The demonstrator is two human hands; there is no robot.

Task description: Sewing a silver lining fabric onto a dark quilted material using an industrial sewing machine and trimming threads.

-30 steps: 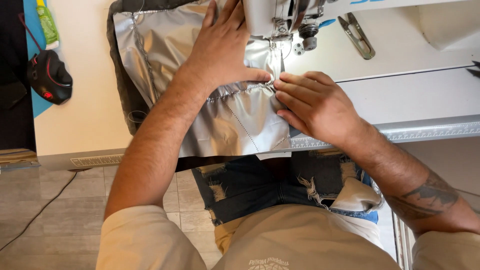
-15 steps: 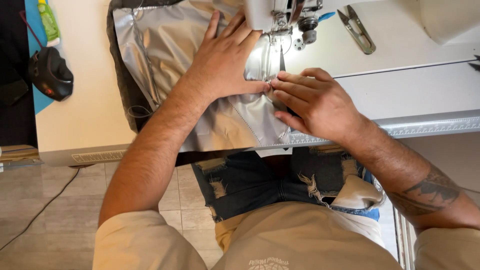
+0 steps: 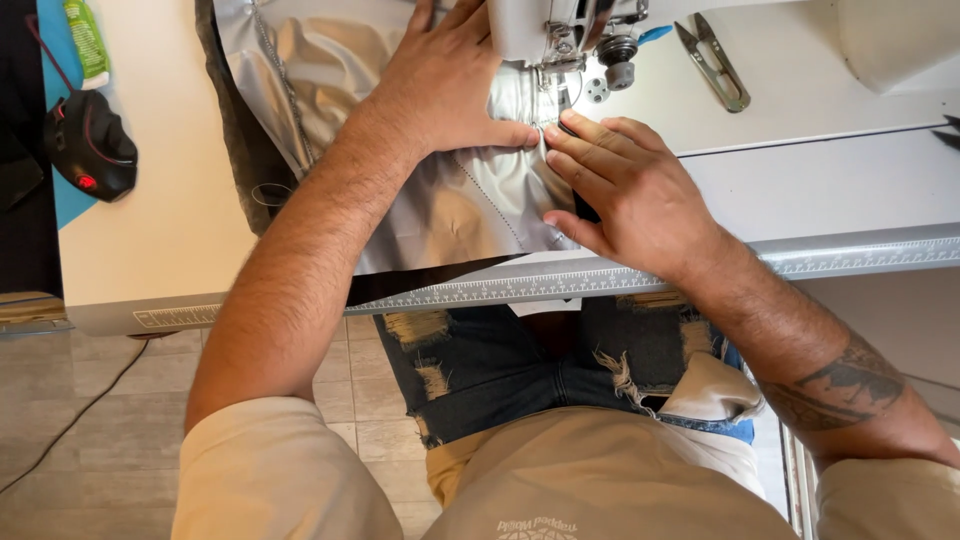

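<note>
White and smooth, the tabletop (image 3: 170,230) carries one sheet of shiny silver fabric (image 3: 450,200), which lies spread from the far edge down to the near edge, where a printed measuring strip (image 3: 480,290) runs along the rim. One line of stitching crosses the fabric on a slant toward the needle area of a single white sewing machine (image 3: 545,30), whose head stands over the cloth at the far side. Two hands work the fabric. One left hand (image 3: 450,85) lies flat and spread on it just left of the machine's foot, the thumb stretched toward the seam, pressing rather than gripping. One right hand (image 3: 625,195) rests on the cloth's right edge with fingers straight and close together, fingertips almost touching the left thumb; it too presses down and closes on nothing. Beyond the right hand, one pair of metal thread snips (image 3: 712,65) lies well apart on the tabletop. At the far left sit one black rounded device with red marks (image 3: 90,145) and one green packet (image 3: 88,40) on a blue mat (image 3: 60,190). Below the tabletop show torn blue jeans (image 3: 520,360) and tiled floor (image 3: 100,430).
</note>
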